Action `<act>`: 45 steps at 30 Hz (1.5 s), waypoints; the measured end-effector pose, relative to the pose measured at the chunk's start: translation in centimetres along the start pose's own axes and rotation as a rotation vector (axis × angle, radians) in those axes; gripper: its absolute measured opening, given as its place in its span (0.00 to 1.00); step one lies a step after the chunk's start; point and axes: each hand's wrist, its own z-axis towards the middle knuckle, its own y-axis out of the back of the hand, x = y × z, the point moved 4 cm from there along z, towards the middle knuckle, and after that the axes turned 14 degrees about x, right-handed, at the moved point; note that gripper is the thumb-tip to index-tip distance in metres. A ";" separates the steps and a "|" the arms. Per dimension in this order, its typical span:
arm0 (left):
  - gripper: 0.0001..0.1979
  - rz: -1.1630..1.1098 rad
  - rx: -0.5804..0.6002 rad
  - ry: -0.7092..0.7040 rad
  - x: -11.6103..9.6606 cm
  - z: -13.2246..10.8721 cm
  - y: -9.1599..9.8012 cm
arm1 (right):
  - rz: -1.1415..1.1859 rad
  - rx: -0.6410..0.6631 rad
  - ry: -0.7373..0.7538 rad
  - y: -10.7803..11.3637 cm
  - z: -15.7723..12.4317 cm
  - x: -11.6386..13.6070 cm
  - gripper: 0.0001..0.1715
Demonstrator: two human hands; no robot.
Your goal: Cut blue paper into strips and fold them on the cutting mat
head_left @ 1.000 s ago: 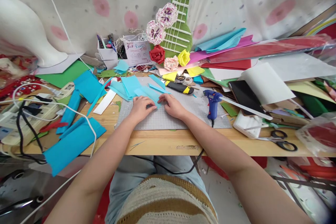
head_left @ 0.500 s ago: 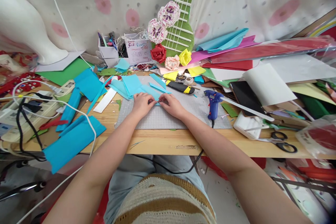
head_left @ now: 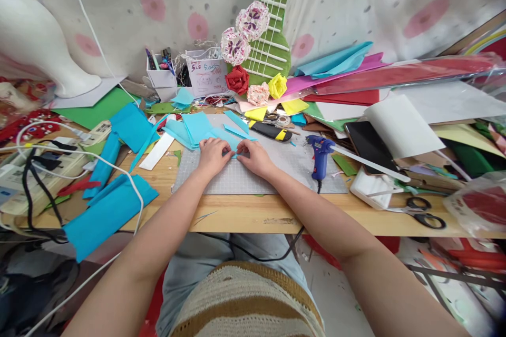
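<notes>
My left hand (head_left: 214,156) and my right hand (head_left: 255,156) are close together over the grey cutting mat (head_left: 237,183). Both have their fingers bent down and pinched on the near edge of a light blue sheet of crepe paper (head_left: 226,137). A small bit of its edge shows between the fingertips; the rest under the fingers is hidden. More light blue paper pieces (head_left: 197,127) lie just beyond my left hand. A black and yellow utility knife (head_left: 271,130) rests on the mat past my right hand.
A blue glue gun (head_left: 320,155) with a white stick stands on the mat's right. Scissors (head_left: 425,213) lie near the right edge. Darker blue paper (head_left: 113,213) and a white cable (head_left: 139,189) are on the left. Paper flowers (head_left: 237,80) stand at the back.
My fingers have shifted very slightly along the paper edge, both hands staying in place. The whole view has moved a little.
</notes>
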 end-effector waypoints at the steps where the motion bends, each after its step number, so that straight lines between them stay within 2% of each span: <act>1: 0.09 -0.001 0.003 0.001 0.0 0.0 0.0 | 0.006 -0.003 -0.003 0.0 0.0 0.0 0.10; 7: 0.07 -0.007 0.001 0.009 -0.1 -0.1 0.1 | 0.012 -0.012 -0.037 -0.1 0.1 0.0 0.10; 12: 0.06 0.016 0.025 -0.040 -0.4 -0.2 0.1 | 0.019 0.001 -0.021 -0.1 0.2 0.0 0.11; 25: 0.11 0.015 0.059 -0.055 -0.2 -0.3 0.3 | -0.052 0.002 0.020 -0.5 0.3 -0.2 0.11; 31: 0.12 -0.013 0.120 -0.031 0.3 -0.1 0.3 | -0.057 0.034 0.023 -0.4 0.3 -0.3 0.12; 35: 0.13 -0.032 0.136 0.021 0.7 -0.3 0.6 | -0.024 0.089 0.050 -0.1 0.4 -0.4 0.13; 38: 0.16 -0.053 0.091 0.112 1.2 -0.8 0.9 | -0.012 0.113 0.058 0.2 0.4 -0.5 0.13; 42: 0.16 -0.106 0.048 0.235 2.0 -1.6 1.2 | -0.002 0.121 0.049 0.3 0.3 -0.4 0.13; 45: 0.14 -0.129 0.060 0.250 2.0 -1.8 1.3 | -0.011 0.095 0.019 0.1 0.4 -0.1 0.12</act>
